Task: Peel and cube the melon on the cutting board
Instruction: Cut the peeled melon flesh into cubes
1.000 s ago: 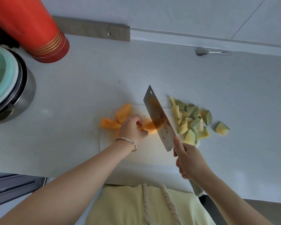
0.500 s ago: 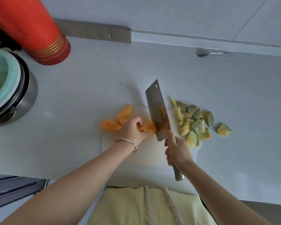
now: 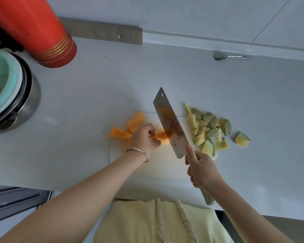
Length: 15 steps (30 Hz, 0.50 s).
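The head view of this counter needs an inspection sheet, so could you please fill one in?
Surface: grey counter, with a white cutting board on it.
Job's things: peeled melon pieces at the board's left; rind pile on its right, one rind piece off the board; cleaver over the board.
Clutter: red flask and metal pot at far left; spoon at the back.
Grippers: left hand pinches a melon piece beside the blade; right hand grips the cleaver's handle.
Cables: nothing seen.
Surroundings: white wall; yellow garment at the near edge.

Melon slices (image 3: 120, 133) left of cleaver (image 3: 170, 125); rinds (image 3: 209, 127) right
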{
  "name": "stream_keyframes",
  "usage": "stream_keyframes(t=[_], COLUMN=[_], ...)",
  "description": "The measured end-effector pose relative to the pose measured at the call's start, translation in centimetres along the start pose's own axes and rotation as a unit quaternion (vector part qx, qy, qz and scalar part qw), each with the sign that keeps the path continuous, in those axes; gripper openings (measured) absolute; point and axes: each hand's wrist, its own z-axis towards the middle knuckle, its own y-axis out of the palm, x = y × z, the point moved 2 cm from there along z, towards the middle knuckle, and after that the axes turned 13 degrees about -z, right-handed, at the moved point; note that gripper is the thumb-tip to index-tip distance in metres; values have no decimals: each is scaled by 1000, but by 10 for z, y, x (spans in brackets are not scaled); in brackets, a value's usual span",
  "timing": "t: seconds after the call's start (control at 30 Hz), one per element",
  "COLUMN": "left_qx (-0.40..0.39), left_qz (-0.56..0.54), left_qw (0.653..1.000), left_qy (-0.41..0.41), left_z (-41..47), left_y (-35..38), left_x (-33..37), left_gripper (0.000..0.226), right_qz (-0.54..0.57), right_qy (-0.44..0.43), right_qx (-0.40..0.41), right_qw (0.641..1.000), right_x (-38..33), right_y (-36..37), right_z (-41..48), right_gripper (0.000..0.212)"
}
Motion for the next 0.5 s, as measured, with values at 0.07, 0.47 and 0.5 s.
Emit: stream_keyframes(t=[0.07, 0.47, 0.5], left_qx=[0, 5, 8], left_qz=[1, -8, -8], left_qw=[1000, 1000, 1000], left_qy=[2, -5, -5], left_z=[1, 0, 1], left_y=[0, -1, -2], left_x=[0, -3, -4], left_gripper=[20, 22, 22], right_qz=[-19, -77, -71], right_qy=[-11, -3, -3], right_qx=[7, 28, 32], right_qw=[1000, 997, 997], right_x=[0, 9, 10], right_y=[1, 25, 29], right_z=[0, 18, 20], right_gripper=[48, 49, 48])
